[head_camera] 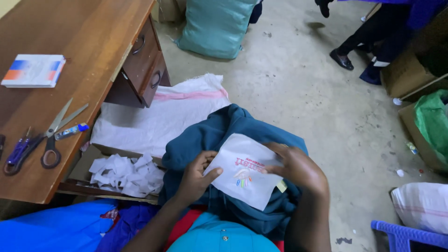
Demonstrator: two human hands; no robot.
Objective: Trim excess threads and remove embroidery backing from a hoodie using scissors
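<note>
Head view: we look down at our lap, where both hands work on a teal garment (219, 135).
Patch: a white, roughly square fabric backing (242, 170) lies on top of the teal garment, slightly tilted, with red embroidered lettering and a small multicoloured emblem under it; we cannot tell whether it is stitched down.
Left hands note: our left hand (196, 179) pinches the patch's left edge, thumb on top, fingers curled beneath.
Right hands note: our right hand (298, 168) grips the patch's right edge, fingers closed over it.
Garment: dark teal, bunched in folds, spilling off our lap toward the floor.
Left of the garment: a heap of white fabric scraps (128, 175) and a white woven sack (158, 116).
Desk: a wooden desk (93, 46) stands further left of the garment, bearing scissors (56, 135), a purple-handled tool (16, 151), and a white box with red and blue (33, 70).
</note>
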